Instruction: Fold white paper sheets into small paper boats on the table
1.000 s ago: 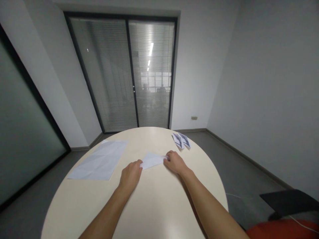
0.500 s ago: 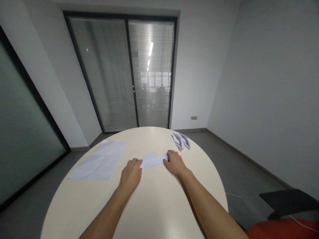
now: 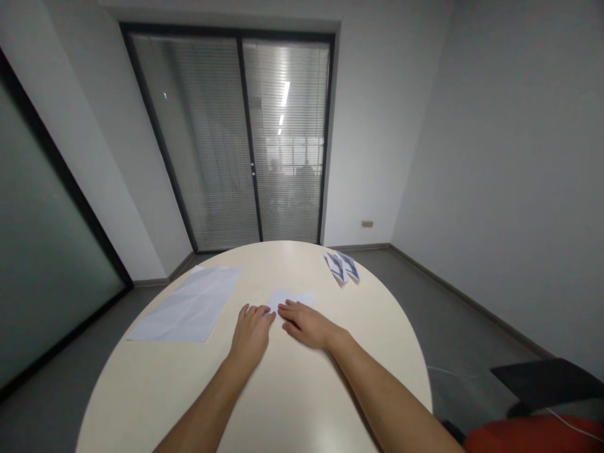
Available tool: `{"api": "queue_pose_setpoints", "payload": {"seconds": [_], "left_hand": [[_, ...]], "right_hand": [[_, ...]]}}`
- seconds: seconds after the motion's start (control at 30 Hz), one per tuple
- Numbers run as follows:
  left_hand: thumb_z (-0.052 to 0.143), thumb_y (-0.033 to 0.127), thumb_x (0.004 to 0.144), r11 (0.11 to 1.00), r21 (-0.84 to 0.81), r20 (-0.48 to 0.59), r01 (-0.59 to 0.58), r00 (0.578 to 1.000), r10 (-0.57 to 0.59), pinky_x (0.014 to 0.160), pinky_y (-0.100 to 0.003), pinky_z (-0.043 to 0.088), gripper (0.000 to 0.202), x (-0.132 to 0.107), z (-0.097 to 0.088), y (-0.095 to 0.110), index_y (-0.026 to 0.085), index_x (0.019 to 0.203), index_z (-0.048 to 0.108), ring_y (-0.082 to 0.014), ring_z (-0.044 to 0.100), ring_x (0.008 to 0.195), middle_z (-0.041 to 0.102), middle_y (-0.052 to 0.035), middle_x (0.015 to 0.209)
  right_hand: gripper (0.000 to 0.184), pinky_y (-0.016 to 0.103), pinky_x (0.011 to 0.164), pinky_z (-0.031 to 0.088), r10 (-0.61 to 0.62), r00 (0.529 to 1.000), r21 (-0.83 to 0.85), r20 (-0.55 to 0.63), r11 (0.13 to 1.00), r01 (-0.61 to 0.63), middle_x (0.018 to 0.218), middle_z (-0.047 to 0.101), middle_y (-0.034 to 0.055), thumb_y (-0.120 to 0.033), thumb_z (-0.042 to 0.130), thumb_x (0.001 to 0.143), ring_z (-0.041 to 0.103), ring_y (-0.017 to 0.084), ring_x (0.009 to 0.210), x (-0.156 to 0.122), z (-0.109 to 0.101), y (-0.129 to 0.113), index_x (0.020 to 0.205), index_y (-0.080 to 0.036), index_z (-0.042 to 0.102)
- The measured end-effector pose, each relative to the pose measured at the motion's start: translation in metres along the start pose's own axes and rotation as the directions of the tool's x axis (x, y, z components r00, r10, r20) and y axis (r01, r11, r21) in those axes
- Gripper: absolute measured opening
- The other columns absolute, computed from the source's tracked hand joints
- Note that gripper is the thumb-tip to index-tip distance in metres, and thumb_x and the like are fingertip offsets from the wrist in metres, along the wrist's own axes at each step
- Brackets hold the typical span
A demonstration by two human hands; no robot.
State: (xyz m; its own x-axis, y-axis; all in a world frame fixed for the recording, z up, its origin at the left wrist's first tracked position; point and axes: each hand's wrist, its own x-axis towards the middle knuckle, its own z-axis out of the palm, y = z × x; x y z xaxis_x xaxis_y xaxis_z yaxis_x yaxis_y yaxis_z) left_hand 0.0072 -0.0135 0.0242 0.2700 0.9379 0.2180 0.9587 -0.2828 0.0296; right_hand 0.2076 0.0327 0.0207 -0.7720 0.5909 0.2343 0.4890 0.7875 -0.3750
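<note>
Paper [image 3: 295,297] partly under right hand [image 3: 306,326], just beside left hand [image 3: 251,328]

The right hand [image 3: 306,327] hid the near edge of the folded paper [image 3: 296,296], and print on the small leaflets [image 3: 343,266] was unreadably tiny.

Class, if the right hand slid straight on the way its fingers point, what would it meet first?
Probably the left hand, which its tips almost touch; the right hand points left along the near edge of the paper.
</note>
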Motion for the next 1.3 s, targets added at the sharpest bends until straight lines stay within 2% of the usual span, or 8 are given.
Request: {"api": "queue_pose_setpoints", "payload": {"seconds": [0.13,0.23,0.33,0.5,0.73,0.97,1.3], "left_hand": [[0.043,0.010,0.095,0.999,-0.044,0.012,-0.005,1.000,0.006,0.113,-0.040,0.035,0.038,0.000,-0.004,0.009,0.019,0.121,0.070,-0.0240,0.059,0.120,0.067,-0.0100,0.130],[0.043,0.017,0.097,0.995,-0.096,0.027,0.029,0.999,-0.026,0.103,-0.035,0.043,0.039,-0.001,-0.003,0.018,0.018,0.130,0.064,-0.0231,0.058,0.120,0.066,-0.0104,0.131],[0.042,0.024,0.099,0.994,-0.097,0.037,0.056,0.998,-0.053,0.098,-0.035,0.046,0.039,-0.002,-0.001,0.024,0.022,0.132,0.062,-0.0240,0.057,0.119,0.064,-0.0104,0.131],[0.043,0.029,0.100,0.997,-0.072,0.015,0.037,0.999,-0.036,0.098,-0.039,0.046,0.039,-0.005,0.004,0.025,0.024,0.134,0.061,-0.0270,0.053,0.121,0.060,-0.0115,0.136],[0.046,0.031,0.099,0.995,-0.081,-0.027,0.064,0.997,-0.067,0.101,-0.043,0.041,0.039,-0.005,0.007,0.028,0.026,0.135,0.060,-0.0279,0.050,0.124,0.058,-0.0117,0.135],[0.046,0.036,0.099,0.987,-0.107,-0.057,0.119,0.990,-0.126,0.101,-0.043,0.037,0.040,-0.002,0.012,0.032,0.025,0.134,0.060,-0.0278,0.049,0.123,0.058,-0.0124,0.132],[0.046,0.036,0.098,0.984,-0.096,-0.073,0.151,0.985,-0.159,0.095,-0.043,0.038,0.037,0.007,0.012,0.033,0.024,0.129,0.062,-0.0279,0.051,0.114,0.059,-0.0121,0.120]], "right_hand": [[0.059,0.052,0.121,0.027,0.067,0.996,0.032,0.052,0.997,-0.069,0.159,0.040,0.0153,-0.034,0.043,0.100,0.032,0.031,0.150,0.000,0.005,-0.002,0.156,-0.016,0.034],[0.065,0.052,0.123,0.021,0.114,0.991,0.049,0.074,0.992,-0.118,0.162,0.035,0.0147,-0.036,0.045,0.099,0.028,0.030,0.152,-0.001,0.006,0.000,0.159,-0.016,0.028],[0.066,0.055,0.124,0.018,0.188,0.976,0.023,0.109,0.981,-0.191,0.163,0.031,0.0130,-0.042,0.047,0.099,0.023,0.032,0.153,-0.002,0.004,0.002,0.159,-0.019,0.031],[0.063,0.056,0.123,0.018,0.282,0.955,-0.037,0.087,0.959,-0.280,0.164,0.030,0.0125,-0.047,0.044,0.099,0.023,0.034,0.153,-0.005,-0.001,0.009,0.156,-0.019,0.038],[0.058,0.056,0.120,0.025,0.261,0.964,-0.063,0.044,0.964,-0.258,0.160,0.038,0.0143,-0.042,0.044,0.099,0.030,0.035,0.150,-0.007,0.000,0.018,0.152,-0.019,0.045],[0.058,0.066,0.118,0.019,0.307,0.951,-0.059,0.041,0.951,-0.305,0.163,0.034,0.0130,-0.041,0.048,0.097,0.025,0.036,0.151,-0.007,-0.002,0.012,0.152,-0.024,0.045],[0.060,0.067,0.118,0.019,0.313,0.949,-0.065,0.048,0.949,-0.309,0.162,0.035,0.0150,-0.040,0.048,0.095,0.027,0.037,0.150,-0.008,-0.005,0.008,0.152,-0.021,0.045]]}}
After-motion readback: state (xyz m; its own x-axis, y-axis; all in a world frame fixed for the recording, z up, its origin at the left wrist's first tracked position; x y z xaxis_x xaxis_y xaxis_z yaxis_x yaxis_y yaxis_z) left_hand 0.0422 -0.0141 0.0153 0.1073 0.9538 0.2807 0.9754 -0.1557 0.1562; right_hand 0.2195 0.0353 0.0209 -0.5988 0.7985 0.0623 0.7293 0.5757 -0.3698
